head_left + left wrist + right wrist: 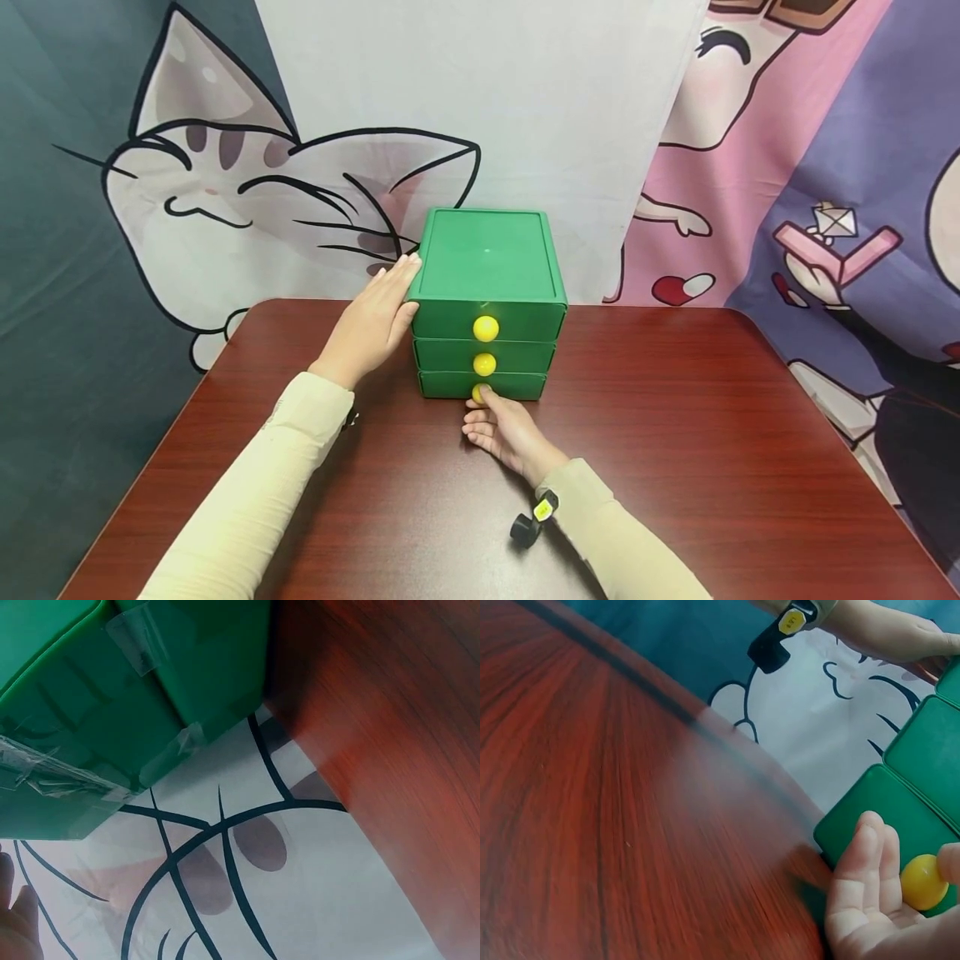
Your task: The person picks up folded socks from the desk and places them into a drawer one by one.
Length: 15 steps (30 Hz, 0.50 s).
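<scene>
A green three-drawer box (483, 258) stands at the back of the table, each drawer front bearing a round yellow knob. My left hand (372, 321) rests against the box's upper left side with straight fingers. Low at the front, my right hand (513, 433) pinches the bottom knob (923, 882) with the thumb against it; its other fingers are loosely bent. The middle knob (484, 364) and top knob (486, 328) are untouched. All three drawers look closed. In the left wrist view, clear tape (139, 637) shows on the box's side, and only fingertips (19, 919) are visible.
The reddish-brown wooden table (712, 433) extends to both sides of the box. Behind it hangs a cloth backdrop (480, 92) with cartoon animals. A black wrist camera (527, 527) sticks out beside the right cuff.
</scene>
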Each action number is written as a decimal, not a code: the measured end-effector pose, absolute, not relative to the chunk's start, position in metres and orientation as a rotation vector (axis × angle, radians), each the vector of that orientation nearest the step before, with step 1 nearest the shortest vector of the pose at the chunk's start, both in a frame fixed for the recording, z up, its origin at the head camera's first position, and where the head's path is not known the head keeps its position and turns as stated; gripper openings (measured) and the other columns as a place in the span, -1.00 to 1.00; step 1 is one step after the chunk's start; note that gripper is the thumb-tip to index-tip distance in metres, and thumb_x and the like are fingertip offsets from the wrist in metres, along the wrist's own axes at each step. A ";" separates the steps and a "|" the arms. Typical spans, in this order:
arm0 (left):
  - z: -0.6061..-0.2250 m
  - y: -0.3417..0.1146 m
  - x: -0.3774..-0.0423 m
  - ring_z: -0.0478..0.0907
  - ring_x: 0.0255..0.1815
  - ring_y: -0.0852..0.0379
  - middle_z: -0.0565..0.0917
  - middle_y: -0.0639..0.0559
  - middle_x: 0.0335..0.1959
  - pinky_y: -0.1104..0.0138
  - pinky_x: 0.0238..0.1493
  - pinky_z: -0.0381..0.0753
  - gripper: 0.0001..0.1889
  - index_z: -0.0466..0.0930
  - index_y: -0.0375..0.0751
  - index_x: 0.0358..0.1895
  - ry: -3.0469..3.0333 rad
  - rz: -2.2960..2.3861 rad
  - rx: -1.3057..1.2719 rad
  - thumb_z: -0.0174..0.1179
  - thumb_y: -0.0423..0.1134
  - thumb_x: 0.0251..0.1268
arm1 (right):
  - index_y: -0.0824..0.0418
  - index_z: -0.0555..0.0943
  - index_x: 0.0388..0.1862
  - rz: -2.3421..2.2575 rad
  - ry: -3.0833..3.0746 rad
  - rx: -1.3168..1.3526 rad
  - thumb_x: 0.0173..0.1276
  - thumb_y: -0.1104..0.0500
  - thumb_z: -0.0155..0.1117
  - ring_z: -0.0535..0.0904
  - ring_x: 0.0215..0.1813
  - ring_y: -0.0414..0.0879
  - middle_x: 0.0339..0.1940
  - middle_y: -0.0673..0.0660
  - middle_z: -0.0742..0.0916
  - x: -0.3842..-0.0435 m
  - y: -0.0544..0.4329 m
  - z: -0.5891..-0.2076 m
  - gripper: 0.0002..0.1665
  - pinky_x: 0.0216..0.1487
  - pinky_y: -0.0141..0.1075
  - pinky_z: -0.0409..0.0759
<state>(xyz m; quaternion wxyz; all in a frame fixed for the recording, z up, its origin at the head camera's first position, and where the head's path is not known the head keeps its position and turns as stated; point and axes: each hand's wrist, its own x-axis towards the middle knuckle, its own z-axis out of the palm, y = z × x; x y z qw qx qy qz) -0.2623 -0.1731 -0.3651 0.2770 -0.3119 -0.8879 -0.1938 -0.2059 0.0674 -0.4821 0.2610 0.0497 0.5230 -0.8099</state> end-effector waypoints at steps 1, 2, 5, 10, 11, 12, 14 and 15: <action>-0.365 -0.173 -0.263 0.17 0.59 -0.10 0.26 -0.18 0.57 -0.01 0.59 0.10 -0.42 0.16 -0.36 0.57 -2.383 -0.519 -0.840 -0.04 -0.19 0.62 | 0.45 0.46 0.11 -2.182 1.420 0.134 0.66 -0.06 -0.03 0.66 -0.42 -0.19 -0.44 0.04 0.67 -0.207 0.069 -0.482 -0.47 -0.30 -0.42 0.71; -0.366 -0.172 -0.264 0.18 0.58 -0.11 0.26 -0.18 0.56 -0.02 0.59 0.11 -0.42 0.16 -0.36 0.57 -2.383 -0.515 -0.841 -0.04 -0.19 0.62 | 0.46 0.45 0.13 -2.167 1.427 0.126 0.66 -0.05 -0.02 0.67 -0.42 -0.18 -0.44 0.04 0.67 -0.208 0.070 -0.482 -0.46 -0.30 -0.42 0.71; -0.366 -0.171 -0.265 0.16 0.59 -0.12 0.25 -0.18 0.57 -0.04 0.58 0.11 -0.41 0.14 -0.34 0.57 -2.408 -0.530 -0.842 -0.04 -0.18 0.62 | 0.50 0.42 0.20 -2.089 1.491 0.063 0.65 0.03 -0.01 0.68 -0.41 -0.18 -0.44 0.04 0.69 -0.207 0.079 -0.482 -0.48 -0.29 -0.41 0.71; -0.374 -0.174 -0.263 0.09 0.62 -0.09 0.23 -0.17 0.58 0.01 0.62 0.03 -0.38 0.08 -0.28 0.61 -2.497 -0.599 -0.816 -0.04 -0.15 0.63 | 0.58 0.43 0.21 -1.942 1.713 -0.130 0.56 0.25 -0.02 0.69 -0.38 -0.17 -0.36 0.10 0.72 -0.199 0.104 -0.477 -0.57 -0.26 -0.36 0.72; -0.377 -0.176 -0.263 0.09 0.62 -0.09 0.23 -0.17 0.58 0.02 0.62 0.02 -0.37 0.08 -0.27 0.61 -2.511 -0.605 -0.810 -0.03 -0.14 0.63 | 0.60 0.45 0.18 -1.931 1.778 -0.173 0.54 0.29 -0.02 0.69 -0.38 -0.16 -0.35 0.13 0.73 -0.198 0.111 -0.474 -0.59 -0.26 -0.34 0.73; -0.379 -0.178 -0.262 0.09 0.62 -0.09 0.24 -0.17 0.58 0.03 0.63 0.01 -0.36 0.08 -0.26 0.61 -2.526 -0.602 -0.805 -0.01 -0.13 0.62 | 0.60 0.48 0.14 -1.919 1.854 -0.217 0.51 0.34 -0.02 0.69 -0.38 -0.15 -0.34 0.16 0.73 -0.197 0.118 -0.471 -0.62 -0.25 -0.31 0.75; -0.385 -0.185 -0.261 0.09 0.62 -0.09 0.25 -0.16 0.58 0.04 0.63 -0.01 -0.35 0.09 -0.24 0.61 -2.561 -0.582 -0.793 0.01 -0.10 0.61 | 0.58 0.54 0.04 -1.893 2.042 -0.300 0.46 0.41 -0.01 0.70 -0.37 -0.12 -0.33 0.22 0.74 -0.196 0.134 -0.464 -0.69 -0.25 -0.26 0.77; -0.389 -0.188 -0.260 0.09 0.62 -0.09 0.25 -0.15 0.58 0.03 0.63 -0.03 -0.35 0.10 -0.22 0.61 -2.581 -0.560 -0.783 0.02 -0.08 0.61 | 0.57 0.57 -0.01 -1.881 2.143 -0.340 0.42 0.44 0.00 0.70 -0.36 -0.07 -0.34 0.25 0.75 -0.196 0.142 -0.460 -0.72 -0.24 -0.23 0.78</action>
